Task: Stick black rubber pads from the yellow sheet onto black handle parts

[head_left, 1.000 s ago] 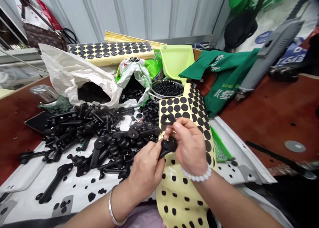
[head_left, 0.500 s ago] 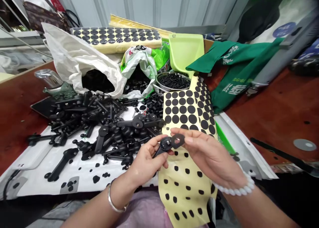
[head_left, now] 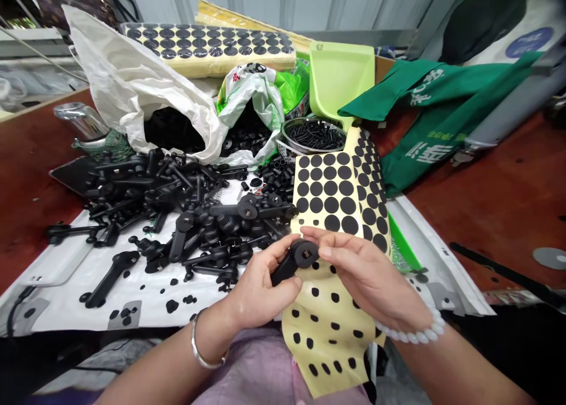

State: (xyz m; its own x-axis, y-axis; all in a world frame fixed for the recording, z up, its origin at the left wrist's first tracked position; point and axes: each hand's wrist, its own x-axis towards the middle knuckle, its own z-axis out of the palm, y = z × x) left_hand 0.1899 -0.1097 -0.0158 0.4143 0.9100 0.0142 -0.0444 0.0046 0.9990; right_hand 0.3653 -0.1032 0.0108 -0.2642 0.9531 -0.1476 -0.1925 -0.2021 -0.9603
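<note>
My left hand (head_left: 265,281) is closed around a black plastic arm (head_left: 285,268) with a round end, tilted up to the right. Over that round end lies a black ring-shaped sticker (head_left: 306,253) with a small opening in its middle. The thumb and fingertips of my right hand (head_left: 358,269) pinch the sticker's right edge. Below both hands hangs a yellowish backing sheet of round black stickers (head_left: 329,190); its lower part carries only small black dots. To the left is a heap of similar black plastic arms (head_left: 145,196).
Behind the heap stand a white sack (head_left: 132,92) and a green-and-white bag (head_left: 250,107), both holding black parts. A metal bowl of black screws (head_left: 313,135) sits beside a light green dustpan (head_left: 340,78). Green cloth (head_left: 424,98) hangs at right. A glass jar (head_left: 82,122) stands left.
My right hand has brought the ring sticker left, from beside the arm's round end onto it. The camera view has shifted slightly.
</note>
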